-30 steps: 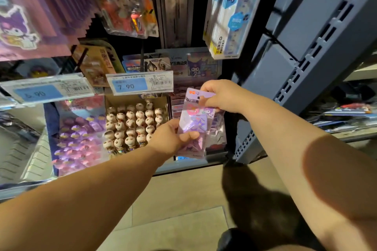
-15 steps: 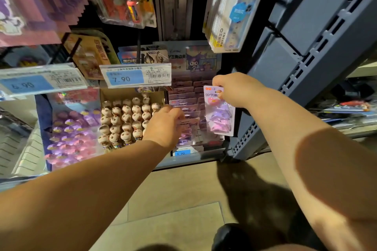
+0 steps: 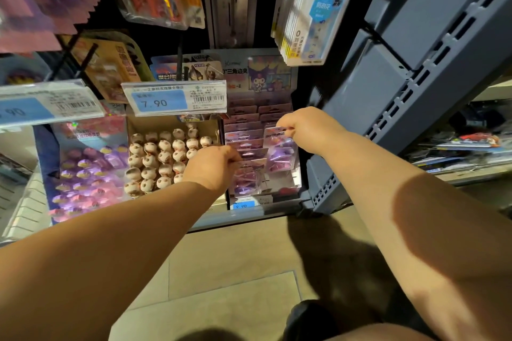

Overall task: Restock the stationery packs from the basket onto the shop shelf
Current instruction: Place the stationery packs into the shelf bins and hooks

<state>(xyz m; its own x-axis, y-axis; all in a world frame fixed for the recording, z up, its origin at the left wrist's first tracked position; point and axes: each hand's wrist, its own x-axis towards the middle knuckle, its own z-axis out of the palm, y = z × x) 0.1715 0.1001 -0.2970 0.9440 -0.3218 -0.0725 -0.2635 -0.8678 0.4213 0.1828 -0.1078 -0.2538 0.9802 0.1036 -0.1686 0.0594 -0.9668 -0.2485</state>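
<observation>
A purple clip pack (image 3: 281, 149) hangs from my right hand (image 3: 306, 126), which pinches its top card over the right column of the purple display box (image 3: 260, 108) on the bottom shelf. The pack's lower part is down among the packs in that box. My left hand (image 3: 213, 165) grips the top of a front pack (image 3: 246, 176) in the left column of the same box. Rows of like packs stand tiered behind. No basket is in view.
A box of small round figure toys (image 3: 163, 158) stands left of the display box, and a purple tray of trinkets (image 3: 83, 174) further left. Price tags (image 3: 174, 98) jut out above. Hanging packs (image 3: 304, 8) crowd overhead. A grey shelf upright (image 3: 415, 77) stands at right.
My right hand carried the pack from in front of the shelf down and back into the display box. My left hand let go of that pack and moved onto the front pack.
</observation>
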